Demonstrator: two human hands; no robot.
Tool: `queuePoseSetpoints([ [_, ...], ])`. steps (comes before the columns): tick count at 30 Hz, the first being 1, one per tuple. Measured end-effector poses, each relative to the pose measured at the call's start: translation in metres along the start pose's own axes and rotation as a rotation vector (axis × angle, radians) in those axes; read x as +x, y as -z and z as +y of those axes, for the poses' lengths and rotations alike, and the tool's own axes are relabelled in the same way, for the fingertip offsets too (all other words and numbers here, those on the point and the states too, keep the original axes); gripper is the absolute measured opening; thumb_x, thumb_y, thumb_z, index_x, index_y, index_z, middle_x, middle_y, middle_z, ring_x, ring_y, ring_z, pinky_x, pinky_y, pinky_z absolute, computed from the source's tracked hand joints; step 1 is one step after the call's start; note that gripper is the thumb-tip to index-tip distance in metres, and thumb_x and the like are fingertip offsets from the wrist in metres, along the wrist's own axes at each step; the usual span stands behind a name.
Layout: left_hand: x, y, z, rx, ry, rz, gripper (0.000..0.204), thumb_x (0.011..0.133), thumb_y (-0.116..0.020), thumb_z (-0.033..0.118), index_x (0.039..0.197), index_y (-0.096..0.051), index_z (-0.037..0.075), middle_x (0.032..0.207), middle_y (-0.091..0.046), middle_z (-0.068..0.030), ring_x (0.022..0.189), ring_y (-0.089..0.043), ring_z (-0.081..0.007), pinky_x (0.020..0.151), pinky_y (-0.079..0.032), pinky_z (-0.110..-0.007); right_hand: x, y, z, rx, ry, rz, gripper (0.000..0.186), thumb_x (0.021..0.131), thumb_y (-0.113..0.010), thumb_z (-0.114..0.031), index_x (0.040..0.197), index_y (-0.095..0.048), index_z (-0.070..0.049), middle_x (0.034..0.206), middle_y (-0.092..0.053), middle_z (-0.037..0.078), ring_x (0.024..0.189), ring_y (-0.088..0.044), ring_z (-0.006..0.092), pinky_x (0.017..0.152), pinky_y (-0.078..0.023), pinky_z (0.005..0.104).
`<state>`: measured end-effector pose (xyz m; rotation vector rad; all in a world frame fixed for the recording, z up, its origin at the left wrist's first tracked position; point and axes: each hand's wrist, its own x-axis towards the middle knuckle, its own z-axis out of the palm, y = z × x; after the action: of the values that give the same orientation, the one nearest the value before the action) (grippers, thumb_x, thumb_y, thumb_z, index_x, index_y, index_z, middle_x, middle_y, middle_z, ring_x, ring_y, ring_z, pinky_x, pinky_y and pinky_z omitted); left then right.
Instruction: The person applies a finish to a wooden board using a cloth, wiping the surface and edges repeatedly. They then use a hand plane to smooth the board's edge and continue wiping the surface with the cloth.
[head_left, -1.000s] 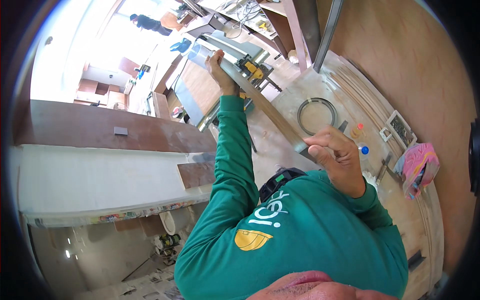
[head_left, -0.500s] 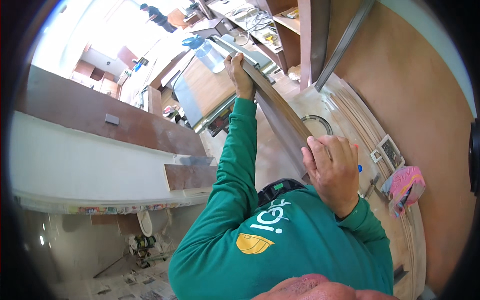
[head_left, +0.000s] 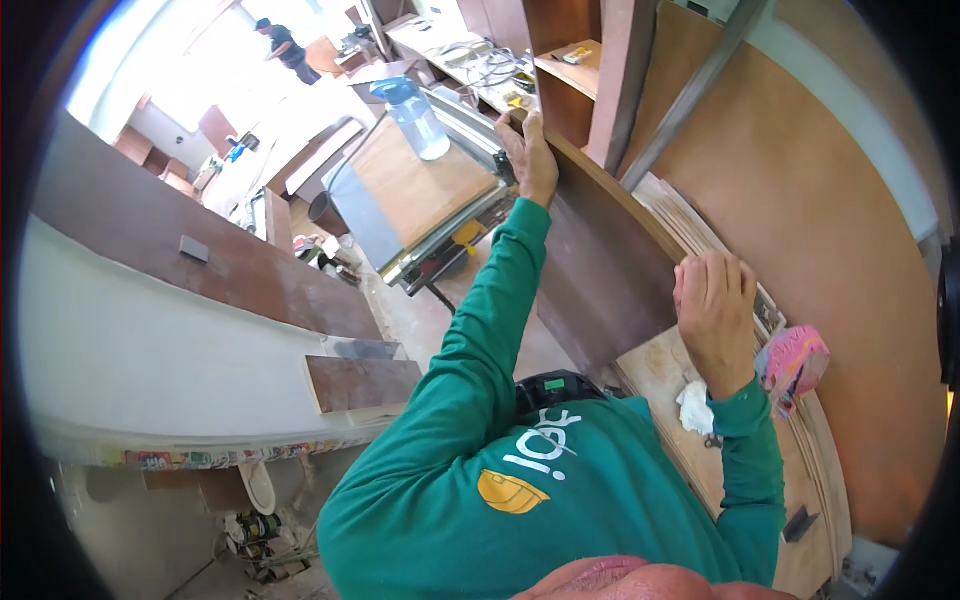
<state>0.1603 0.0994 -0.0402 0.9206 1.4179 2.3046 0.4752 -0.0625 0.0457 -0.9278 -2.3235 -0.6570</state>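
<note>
the brown wooden panel (head_left: 605, 270) is held right of the table saw (head_left: 360, 215), narrow edge up. the left hand (head_left: 533, 162) grasps the end nearer the saw; the right hand (head_left: 716, 308) curls over the opposite end. probably stiff, fairly heavy, best gripped at both ends.

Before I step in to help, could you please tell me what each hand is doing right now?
Left hand: closed, holding the brown panel at its far end.
Right hand: closed over the panel's nearer end.

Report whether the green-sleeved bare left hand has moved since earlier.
Yes: the left hand shifted rightward in view, away from the clear blue-capped bottle.
</note>
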Motion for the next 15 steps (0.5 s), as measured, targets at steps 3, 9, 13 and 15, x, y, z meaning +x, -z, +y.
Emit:
queuePoseSetpoints([
  [3,0.002,-0.004,-0.012,0.027,0.003,-0.014,0.059,0.103,-0.061,0.040,0.140,-0.046,-0.004,0.130,-0.055,-0.0256,0.122,-0.053,-0.0368,0.110,-0.040,-0.045,0.001,-0.009,0.010,0.222,-0.192,0.065,0.009,0.103,-0.063,-0.013,0.101,-0.057,-0.007,0.094,-0.054,0.013,0.089,-0.057,0.0332,0.084,-0.047,0.0450],
  [9,-0.012,-0.010,0.012,0.080,0.037,-0.023,0.059,0.101,-0.061,0.041,0.138,-0.048,-0.003,0.133,-0.055,-0.0281,0.124,-0.052,-0.0409,0.111,-0.038,-0.050,-0.014,0.024,0.013,0.340,-0.523,0.066,0.015,0.104,-0.066,-0.014,0.103,-0.055,-0.002,0.097,-0.057,0.017,0.091,-0.059,0.0404,0.081,-0.049,0.0490],
  [13,-0.012,-0.007,0.015,0.130,-0.042,0.028,0.057,0.101,-0.063,0.040,0.135,-0.049,-0.005,0.123,-0.060,-0.0231,0.114,-0.056,-0.0330,0.105,-0.043,-0.045,-0.010,0.027,0.006,0.313,-0.376,-0.047,0.021,0.102,-0.070,-0.018,0.106,-0.058,-0.002,0.099,-0.060,0.018,0.093,-0.061,0.0410,0.082,-0.050,0.0487],
  [15,-0.013,-0.003,0.011,0.145,-0.073,0.032,0.059,0.101,-0.063,0.040,0.135,-0.050,-0.007,0.122,-0.061,-0.0247,0.113,-0.056,-0.0342,0.105,-0.043,-0.047,-0.005,0.025,-0.003,0.344,-0.351,-0.093,0.022,0.101,-0.072,-0.020,0.107,-0.059,-0.002,0.101,-0.063,0.019,0.094,-0.063,0.0412,0.082,-0.051,0.0484],
])
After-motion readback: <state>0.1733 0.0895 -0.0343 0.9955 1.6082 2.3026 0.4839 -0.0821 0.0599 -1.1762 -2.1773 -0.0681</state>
